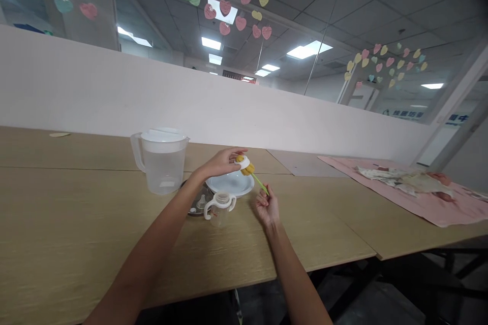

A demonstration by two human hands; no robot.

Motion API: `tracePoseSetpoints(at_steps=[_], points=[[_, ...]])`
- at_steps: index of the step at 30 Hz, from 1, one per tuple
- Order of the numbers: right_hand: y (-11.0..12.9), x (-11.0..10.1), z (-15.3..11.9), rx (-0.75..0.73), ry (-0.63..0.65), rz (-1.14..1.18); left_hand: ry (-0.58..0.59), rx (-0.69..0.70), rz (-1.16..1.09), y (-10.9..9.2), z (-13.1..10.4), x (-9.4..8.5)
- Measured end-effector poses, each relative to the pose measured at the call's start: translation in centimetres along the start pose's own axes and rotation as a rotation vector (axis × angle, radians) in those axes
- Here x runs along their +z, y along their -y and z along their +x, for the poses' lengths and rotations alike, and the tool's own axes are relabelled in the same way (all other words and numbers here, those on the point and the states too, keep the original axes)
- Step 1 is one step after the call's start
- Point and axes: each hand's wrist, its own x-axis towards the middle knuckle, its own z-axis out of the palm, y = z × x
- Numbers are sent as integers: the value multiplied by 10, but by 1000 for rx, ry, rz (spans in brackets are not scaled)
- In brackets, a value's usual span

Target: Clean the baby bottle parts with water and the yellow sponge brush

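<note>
Now, left hand (223, 161) pinching white cap (244, 162), right hand (267, 207) gripping sponge brush (254, 176) handle, over plate (229, 184).

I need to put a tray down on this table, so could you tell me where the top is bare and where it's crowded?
The wooden table is bare on the near left, in front of the clear pitcher, and again between the right hand and the pink cloth. It is crowded in the middle, where the white plate, handled cup and left hand cluster.
</note>
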Motion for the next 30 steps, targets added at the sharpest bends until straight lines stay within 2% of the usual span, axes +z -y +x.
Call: tracePoseSetpoints(at_steps=[4,14,16,21,26,30], points=[[1,3,-2,16,43,3,24,31,-28,0,1,-2],[4,5,-6,11,-37,-16,176,24,-67,-11,-2,-3],[5,5,-5,-2,-62,-43,147,22,-21,-12,-3,-4],[4,5,-2,-26,-82,-106,-19,16,128,-7,-3,-10],[6,3,1,-56,-159,-72,-200,92,327,-3,-2,-18],[9,1,0,-104,-135,-109,-225,108,418,-5,-4,-19]])
